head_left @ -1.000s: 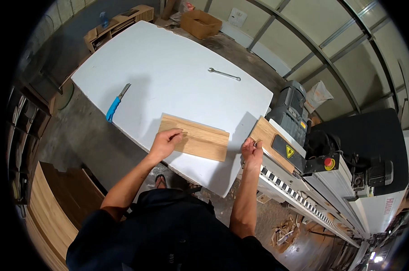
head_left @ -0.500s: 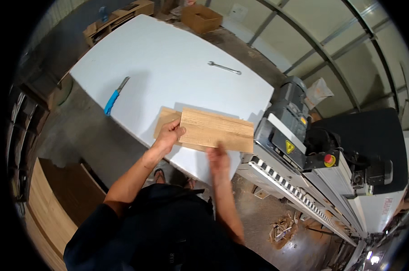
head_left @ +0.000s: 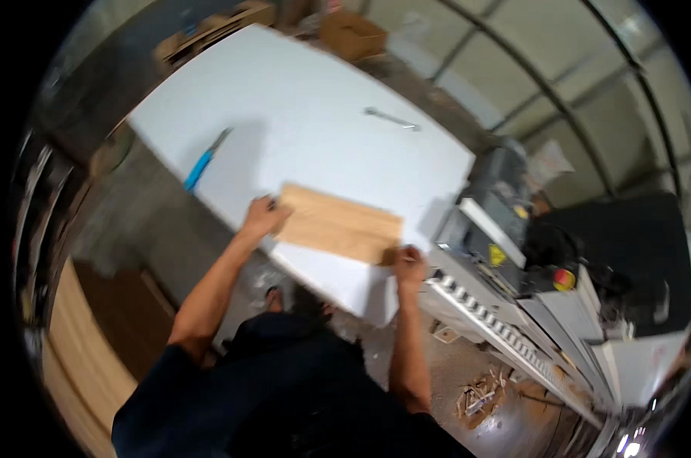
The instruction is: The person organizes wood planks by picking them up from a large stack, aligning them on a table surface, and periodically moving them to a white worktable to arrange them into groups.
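Observation:
A rectangular light-brown wooden board [head_left: 341,224] lies at the near side of the white table, its grain running lengthwise. Around its left end, the fingers of my left hand [head_left: 264,217] are bent and closed. My right hand [head_left: 409,266] has its fingers curled at the near right corner, gripping the board's edge. Motion blur softens the fingertips. Only one board surface shows, so whether a second piece lies beneath cannot be made out. Left of the board, near the table edge, rests a blue-handled knife [head_left: 206,162]. Farther back lies a metal wrench [head_left: 392,119].
The white table [head_left: 299,114] ends close to my body. At its right stands a grey machine with a motor, a red stop button [head_left: 563,279] and a toothed rail [head_left: 475,309]. Long boards [head_left: 86,343] lean at lower left. A cardboard box [head_left: 352,36] sits behind; wood scraps [head_left: 481,398] litter the floor.
The upper board has come down over the lower one, and now a single outline shows. My right hand has moved right to the board's end; my left stays at the other end.

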The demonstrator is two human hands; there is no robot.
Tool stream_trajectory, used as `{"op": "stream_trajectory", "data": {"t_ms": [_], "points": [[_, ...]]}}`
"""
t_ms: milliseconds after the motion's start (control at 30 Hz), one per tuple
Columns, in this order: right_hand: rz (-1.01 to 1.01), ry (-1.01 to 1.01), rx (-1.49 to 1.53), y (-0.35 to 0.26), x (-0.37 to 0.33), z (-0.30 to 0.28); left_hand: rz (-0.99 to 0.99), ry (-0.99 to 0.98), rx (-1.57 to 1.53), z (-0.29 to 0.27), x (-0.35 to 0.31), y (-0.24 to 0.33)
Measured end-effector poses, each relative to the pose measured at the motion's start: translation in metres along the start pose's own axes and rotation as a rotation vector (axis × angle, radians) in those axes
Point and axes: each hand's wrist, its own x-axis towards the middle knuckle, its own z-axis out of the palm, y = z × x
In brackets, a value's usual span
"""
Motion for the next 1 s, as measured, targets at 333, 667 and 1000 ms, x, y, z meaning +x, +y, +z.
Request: {"op": "stream_trajectory", "data": {"t_ms": [333, 667, 1000], "points": [[0.084, -0.236, 0.121, -0.015, 0.007, 0.029, -0.073, -0.192, -0.165, 0.005, 0.015, -0.008], [0.122, -0.283, 0.570, -0.033, -0.005, 0.037, 0.107, -0.091, -0.242, -0.014, 0.017, -0.021], [-0.076, -0.154, 0.287, -0.075, -0.016, -0.007, 0.299, -0.051, -0.245, -0.025, 0.008, 0.017]]}}
